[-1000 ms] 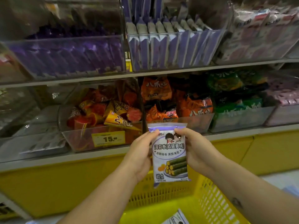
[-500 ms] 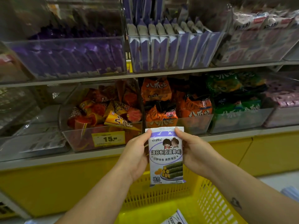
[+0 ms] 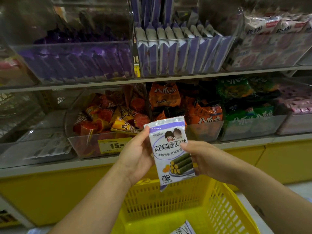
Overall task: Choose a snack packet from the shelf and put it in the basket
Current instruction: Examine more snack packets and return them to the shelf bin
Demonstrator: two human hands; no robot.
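Upper row: clear bin of dark purple packets, bin of upright white-and-purple packets, pink-white packs far right. Lower row: red-orange cone snacks, orange bags, green bags. Yellow price tag reading 15 on cone bin front.

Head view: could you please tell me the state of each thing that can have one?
White-and-purple seaweed-roll snack packet: sealed, held upright above the yellow plastic basket, not yet in.
Left hand: grips its left edge.
Right hand: grips its right edge.
Yellow plastic basket: holds one similar packet.
Clear upper shelf bin: stocked with upright purple-and-white packets.
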